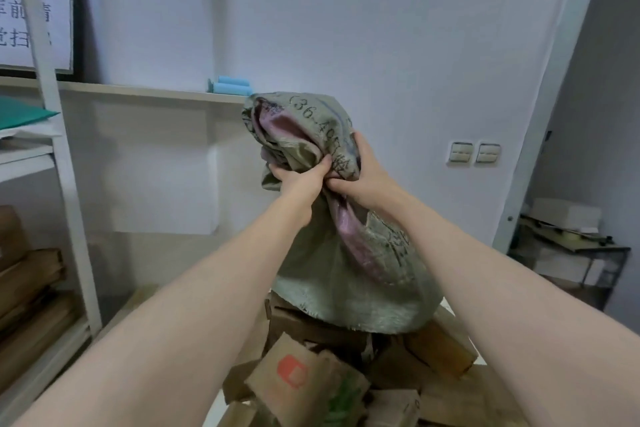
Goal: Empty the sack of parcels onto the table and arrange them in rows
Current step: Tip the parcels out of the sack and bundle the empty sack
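Both hands are clenched on the bunched cloth of the sack (pixel 346 253), held up in front of the chest: the left hand (pixel 301 180) grips a fold from the near side, and the right hand (pixel 360 173) touches it, wrapped round the gathered end just beside. Above the hands the closed end of the sack sticks up in a crumpled knot; below them the body hangs slack with its open mouth down. Right under that mouth, touching the hem, lies a heap of parcels (pixel 311 378) in brown card, jumbled on the tabletop (pixel 483 362), of which only a pale sliver shows. The emptying step looks nearly finished. Next, I judge, the sack needs a lift clear and setting aside, then the parcels sorting into rows.
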Tool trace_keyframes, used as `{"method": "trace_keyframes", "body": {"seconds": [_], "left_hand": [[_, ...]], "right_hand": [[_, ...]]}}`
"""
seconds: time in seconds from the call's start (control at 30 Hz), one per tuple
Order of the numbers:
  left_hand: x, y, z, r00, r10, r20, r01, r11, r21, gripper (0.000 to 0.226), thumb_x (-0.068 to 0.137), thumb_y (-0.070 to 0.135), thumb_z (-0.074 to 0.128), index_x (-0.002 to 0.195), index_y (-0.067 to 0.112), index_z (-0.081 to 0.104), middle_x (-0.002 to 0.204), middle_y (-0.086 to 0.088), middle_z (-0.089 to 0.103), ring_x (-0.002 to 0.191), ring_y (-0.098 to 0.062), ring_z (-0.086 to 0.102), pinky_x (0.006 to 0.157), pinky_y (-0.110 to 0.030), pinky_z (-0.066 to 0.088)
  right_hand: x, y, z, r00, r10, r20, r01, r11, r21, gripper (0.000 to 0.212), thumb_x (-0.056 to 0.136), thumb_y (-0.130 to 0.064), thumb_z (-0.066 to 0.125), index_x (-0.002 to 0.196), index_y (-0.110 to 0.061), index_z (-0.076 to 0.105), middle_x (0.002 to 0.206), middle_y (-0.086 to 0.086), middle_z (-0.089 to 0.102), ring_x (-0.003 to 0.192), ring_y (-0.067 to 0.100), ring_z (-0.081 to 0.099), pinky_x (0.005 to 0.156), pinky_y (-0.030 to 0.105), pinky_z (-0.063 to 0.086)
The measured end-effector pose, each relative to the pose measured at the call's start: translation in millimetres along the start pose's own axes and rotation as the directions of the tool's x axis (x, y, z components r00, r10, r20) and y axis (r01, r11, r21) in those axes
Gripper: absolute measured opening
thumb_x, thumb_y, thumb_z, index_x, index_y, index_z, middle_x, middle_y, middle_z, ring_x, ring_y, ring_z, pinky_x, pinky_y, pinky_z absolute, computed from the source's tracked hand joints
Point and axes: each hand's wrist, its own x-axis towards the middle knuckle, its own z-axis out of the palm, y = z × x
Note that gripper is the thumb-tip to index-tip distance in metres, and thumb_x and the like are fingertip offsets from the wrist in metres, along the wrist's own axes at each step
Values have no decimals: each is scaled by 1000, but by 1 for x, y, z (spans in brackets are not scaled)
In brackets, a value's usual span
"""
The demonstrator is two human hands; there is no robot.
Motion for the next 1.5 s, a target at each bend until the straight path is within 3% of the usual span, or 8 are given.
{"method": "trace_keyframes", "body": {"seconds": [0.33,0.53,0.67,0.77,0.93,1.2,1.37,1.5], "left_hand": [[18,-16,-7,958,-148,-245,115,983,-141,87,91,44,60,154,15,7,152,-16,32,136,-36,37,112,-44,33],[11,-6,-9,905,-100,-414,215,946,241,141,60,41,86,151,25,-21,161,-12,-8,148,-37,4,117,-56,15],[0,-1,-9,807,564,174,-382,275,882,130,65,34,82,152,33,-14,162,-3,-15,148,-29,-19,110,-56,-20],[1,2,-1,677,383,628,-609,-187,771,124,72,44,75,151,33,-21,163,4,-12,146,-25,-26,111,-61,-20],[5,2,19,644,342,685,-563,-394,726,123,78,32,72,148,28,-29,154,-5,30,150,-23,7,112,-64,-15],[10,-2,17,751,371,546,-449,-319,835,65,92,12,47,147,43,30,122,-8,66,125,-27,53,120,-42,13],[13,-11,-3,906,132,403,-332,-370,868,58,88,11,51,142,28,41,114,-8,63,86,-26,56,70,-34,45],[15,-14,-8,923,-267,278,-378,-477,794,67,82,49,68,136,13,48,123,-6,59,107,-29,60,88,-39,52]], "right_hand": [[-25,58,-7,873,455,176,-313,800,-512,164,35,-86,73,150,-26,-26,164,5,-9,151,27,2,121,48,13],[-16,73,2,904,410,-123,-427,846,-319,44,80,-7,52,120,-23,58,101,9,66,98,32,65,74,30,52],[-6,54,-11,882,363,-301,-408,907,-100,36,82,9,35,80,-20,56,68,3,53,69,27,54,50,21,38],[0,47,-14,879,289,-379,-280,957,79,39,73,11,33,79,-16,60,76,11,61,73,29,56,57,31,42],[2,37,-30,905,170,-391,8,911,413,47,79,15,35,88,-19,66,82,10,68,69,25,62,53,31,50],[-6,81,-42,938,228,260,-308,895,324,102,70,-36,87,151,-27,26,139,4,53,121,20,59,102,42,49],[-20,104,-27,838,490,241,-543,789,286,125,57,-57,86,151,-23,11,142,1,46,123,25,52,88,40,47],[-21,126,13,767,601,224,-631,770,95,112,59,-47,89,143,-17,22,124,9,58,103,23,62,77,33,56]]}}
